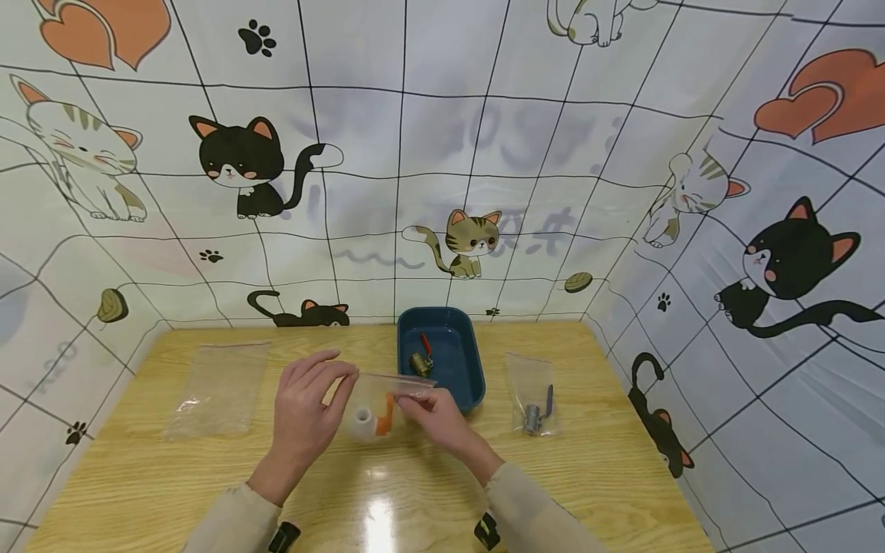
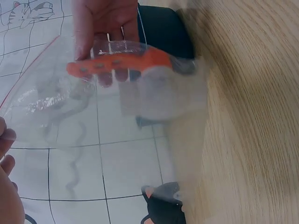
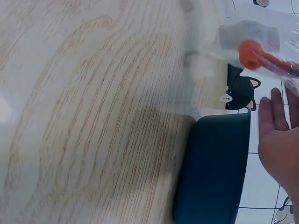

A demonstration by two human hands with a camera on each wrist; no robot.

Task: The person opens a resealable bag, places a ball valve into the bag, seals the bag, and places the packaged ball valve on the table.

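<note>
A clear zip bag (image 1: 369, 389) is held up over the table between both hands, its zip edge on top. Inside it lies a white plastic ball valve (image 1: 362, 422) with an orange lever handle (image 2: 121, 62). My left hand (image 1: 304, 411) pinches the bag's upper left corner between thumb and fingertips. On the other side, my right hand (image 1: 442, 422) pinches the bag near its right edge, beside the end of the orange handle. In the left wrist view the right fingers show behind the clear plastic.
Behind the hands stands a dark blue tray (image 1: 470, 388) holding a brass valve (image 1: 419, 364) with a red handle. At right lies a zip bag (image 1: 524, 376) containing a grey valve (image 1: 532, 418) with a blue handle. Another clear bag (image 1: 217, 392) lies flat at left.
</note>
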